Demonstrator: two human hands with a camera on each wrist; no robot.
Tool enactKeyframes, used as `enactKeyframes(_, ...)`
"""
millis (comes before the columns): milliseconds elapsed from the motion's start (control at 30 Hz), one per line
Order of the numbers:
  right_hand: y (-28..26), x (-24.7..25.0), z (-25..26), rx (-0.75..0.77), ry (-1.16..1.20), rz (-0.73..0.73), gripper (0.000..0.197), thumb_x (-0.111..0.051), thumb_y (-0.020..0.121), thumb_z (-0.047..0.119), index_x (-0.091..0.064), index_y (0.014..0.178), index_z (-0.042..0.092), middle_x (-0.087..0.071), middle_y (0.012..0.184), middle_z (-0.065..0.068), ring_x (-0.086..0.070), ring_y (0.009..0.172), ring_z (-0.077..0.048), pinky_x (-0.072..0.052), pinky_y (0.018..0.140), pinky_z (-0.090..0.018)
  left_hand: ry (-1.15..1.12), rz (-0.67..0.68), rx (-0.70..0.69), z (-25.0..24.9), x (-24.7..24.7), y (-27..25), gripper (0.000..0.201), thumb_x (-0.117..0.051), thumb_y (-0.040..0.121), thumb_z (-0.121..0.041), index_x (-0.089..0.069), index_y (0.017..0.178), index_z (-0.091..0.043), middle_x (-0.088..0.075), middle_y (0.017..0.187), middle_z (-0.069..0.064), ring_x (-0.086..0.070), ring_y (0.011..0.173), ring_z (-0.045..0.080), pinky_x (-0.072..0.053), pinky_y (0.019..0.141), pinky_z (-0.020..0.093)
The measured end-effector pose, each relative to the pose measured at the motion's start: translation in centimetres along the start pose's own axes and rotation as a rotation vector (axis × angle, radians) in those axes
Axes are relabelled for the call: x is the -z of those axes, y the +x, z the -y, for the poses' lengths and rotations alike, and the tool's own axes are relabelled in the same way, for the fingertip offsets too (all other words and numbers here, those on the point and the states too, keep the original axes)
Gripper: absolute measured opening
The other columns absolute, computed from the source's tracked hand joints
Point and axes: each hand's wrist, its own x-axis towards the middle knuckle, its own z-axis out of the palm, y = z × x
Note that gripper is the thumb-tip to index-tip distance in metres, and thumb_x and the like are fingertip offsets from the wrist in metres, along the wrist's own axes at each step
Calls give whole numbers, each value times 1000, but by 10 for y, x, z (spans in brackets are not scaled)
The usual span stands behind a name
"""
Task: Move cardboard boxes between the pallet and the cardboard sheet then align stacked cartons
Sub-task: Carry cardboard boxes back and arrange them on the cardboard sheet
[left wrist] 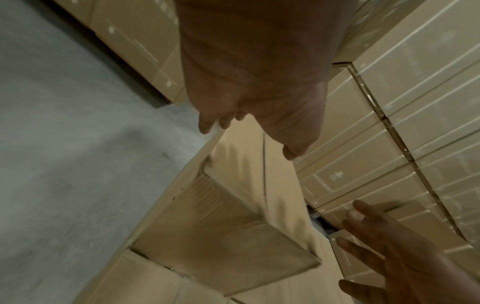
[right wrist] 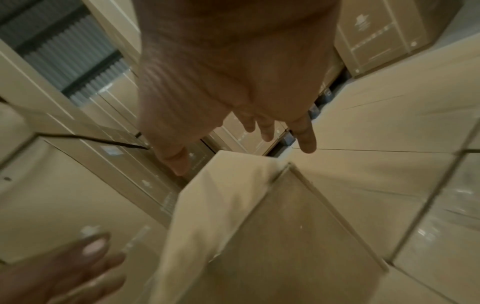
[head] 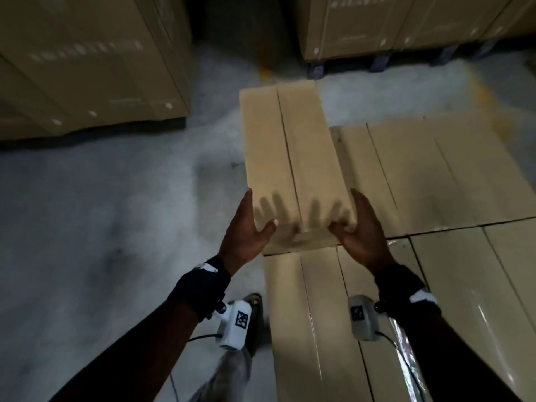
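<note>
Carton (head: 293,158) at 12 o'clock of both hands, lying across the stacked cartons (head: 435,184), far end overhanging the floor (head: 101,198). Left hand (head: 249,230) and right hand (head: 362,230) flank its near end, fingers spread, holding nothing. Best to press both side faces evenly before sliding.

Left wrist view: plain brown carton (left wrist: 228,232), dusty end flap, centre seam.

Right wrist view: right hand (right wrist: 233,82) splayed above the carton's near corner (right wrist: 285,205); edges blurred.

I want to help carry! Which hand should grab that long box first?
Probably both together. The left hand and right hand are open, flanking the long box at its near end. Neither looks better placed, though the left thumb already seems to touch it.
</note>
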Motion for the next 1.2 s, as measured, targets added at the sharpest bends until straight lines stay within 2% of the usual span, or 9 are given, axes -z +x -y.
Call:
enactKeyframes(133, -84, 49, 33, 52, -4, -89, 82, -79, 86, 25, -37, 155, 15, -44, 155, -9, -41, 143, -24, -39, 114, -39, 132, -35, -90, -71, 26, -70, 80, -65, 95, -42, -21, 159, -20, -33, 161, -1, -33, 145, 13, -27, 113, 22)
enactKeyframes(300, -178, 118, 56, 94, 19, -254, 62, -76, 88, 22, -51, 143, 13, -58, 139, -9, -55, 128, -28, -47, 103, -39, 230, -73, -233, -142, 21, -179, 59, -64, 95, -42, -50, 146, -17, -60, 138, 2, -58, 122, 16, -49, 102, 34)
enactKeyframes(367, -211, 144, 57, 95, 44, -265, 56, -74, 89, 23, -54, 140, 15, -59, 137, -8, -56, 125, -24, -49, 100, -40, 250, -99, -266, -162, 7, -225, 58, -63, 92, -45, -54, 143, -16, -64, 132, 3, -61, 117, 16, -50, 99, 31)
enactKeyframes(467, -253, 178, 55, 143, 52, -268, 51, -73, 90, 24, -57, 138, 16, -61, 134, -5, -53, 106, -3, -47, 91, -31, 267, -148, -273, -192, -12, -287, 53, -67, 94, -39, -55, 142, -17, -65, 130, 1, -61, 114, 13, -44, 92, 21)
enactKeyframes(600, -306, 220, 61, 173, 39, -265, 49, -71, 91, 26, -57, 137, 17, -62, 132, -1, -54, 96, -7, -46, 87, -29, 260, -162, -271, -226, -31, -355, 50, -64, 96, -40, -56, 141, -21, -65, 129, -2, -60, 114, 10, -45, 90, 22)
enactKeyframes(733, -361, 253, 69, 201, 7, -283, 48, -70, 92, 28, -57, 137, 17, -62, 133, -2, -58, 119, -19, -49, 95, -34, 285, -150, -303, -254, -39, -415, 44, -62, 97, -40, -59, 137, -23, -64, 129, -4, -63, 109, 14, -47, 87, 23)
enactKeyframes(967, -466, 286, 70, 198, -55, -388, 48, -72, 91, 28, -58, 136, 18, -64, 131, -2, -61, 119, -23, -51, 95, -37, 261, -72, -433, -264, -47, -494, 41, -62, 97, -41, -60, 136, -27, -63, 129, -11, -65, 97, 15, -45, 76, 21)
enactKeyframes(1100, -537, 297, 66, 161, -115, -457, 47, -64, 92, 39, -56, 135, 23, -63, 129, 2, -61, 114, -22, -55, 88, -39, 251, -31, -545, -255, -61, -533, 45, -54, 95, -48, -62, 132, -26, -64, 130, -11, -58, 119, 7, -49, 95, 27)
enactKeyframes(1200, -597, 307, 59, 109, -130, -520, 47, -56, 93, 48, -53, 136, 29, -60, 131, 6, -59, 108, -13, -57, 81, -38, 214, -9, -644, -257, -77, -562, 43, -50, 96, -48, -63, 130, -25, -63, 127, -12, -57, 119, 7, -49, 96, 26)
